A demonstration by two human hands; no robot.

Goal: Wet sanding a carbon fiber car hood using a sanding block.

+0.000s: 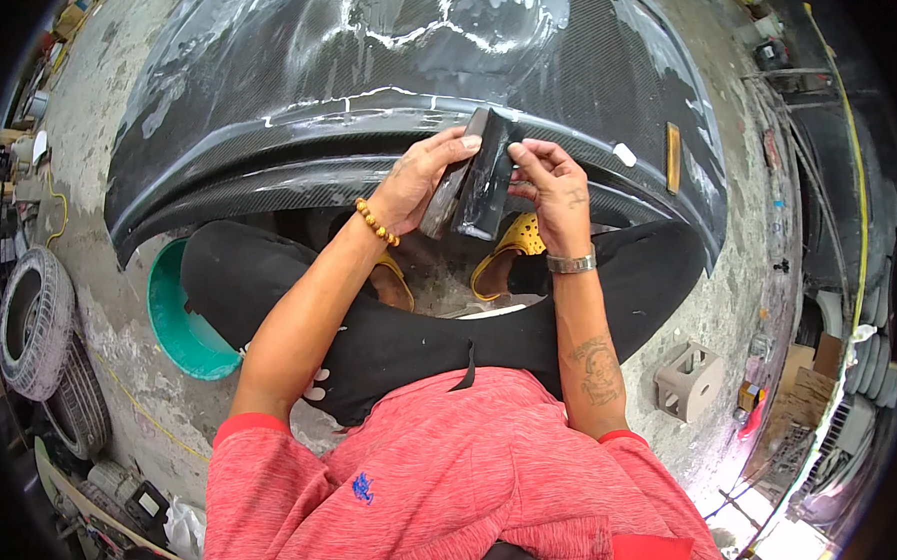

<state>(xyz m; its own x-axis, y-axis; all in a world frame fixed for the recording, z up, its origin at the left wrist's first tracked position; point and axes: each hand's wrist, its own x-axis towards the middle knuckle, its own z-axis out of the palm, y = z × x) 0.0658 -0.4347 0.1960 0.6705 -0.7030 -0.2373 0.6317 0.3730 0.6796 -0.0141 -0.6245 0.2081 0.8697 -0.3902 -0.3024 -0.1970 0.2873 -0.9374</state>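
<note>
Both my hands are raised over the near edge of a black carbon-fibre car hood (264,152), streaked with wet white residue. In my left hand (409,190) is a narrow dark block (446,202), its thumb pressed on the top end. A glossy black sheet, looking like wet sandpaper (487,182), lies against the block's right side. My right hand (555,193) pinches that sheet's right edge between thumb and fingers. The sheet's far side and some left fingers are hidden.
On the hood's right lie a small white oval piece (625,155) and a wooden strip (673,158). A teal basin (167,313) stands by my left knee, tyres (34,327) farther left. A grey plastic stool (689,381) is at right. My feet wear yellow clogs (515,245).
</note>
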